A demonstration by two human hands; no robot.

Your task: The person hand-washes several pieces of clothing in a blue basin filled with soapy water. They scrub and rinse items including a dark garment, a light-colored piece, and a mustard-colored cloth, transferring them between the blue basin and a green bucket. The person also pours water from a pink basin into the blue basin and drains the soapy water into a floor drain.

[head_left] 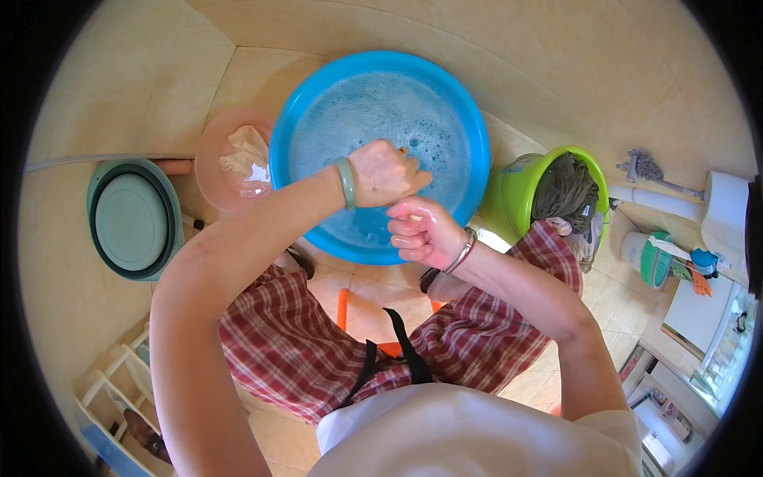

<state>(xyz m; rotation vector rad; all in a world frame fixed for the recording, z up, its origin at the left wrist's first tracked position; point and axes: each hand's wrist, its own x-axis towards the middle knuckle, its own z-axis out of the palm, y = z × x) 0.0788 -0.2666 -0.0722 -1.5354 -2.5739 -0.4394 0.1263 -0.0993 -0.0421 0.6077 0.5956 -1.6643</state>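
A large blue basin (479, 151) holds soapy, foamy water (373, 111). Above its near part, my left hand (385, 172) is closed in a fist, its back turned up, a pale green bangle (346, 183) at the wrist. Just below and to the right, my right hand (427, 233) is wet and curled, fingers folded in toward the palm. The two hands meet or nearly meet at the thumbs. What either one grips, if anything, is hidden by the fingers. A tiny yellow-orange spot shows beyond my left knuckles, too small to name.
Left of the basin is a translucent pink basin (208, 171) with pale cloth (246, 151) in it. A green collapsible basin (133, 225) leans at the wall. To the right, a lime-green bucket (509, 195) holds dark clothes (566, 191). A white rack (119, 374) stands lower left.
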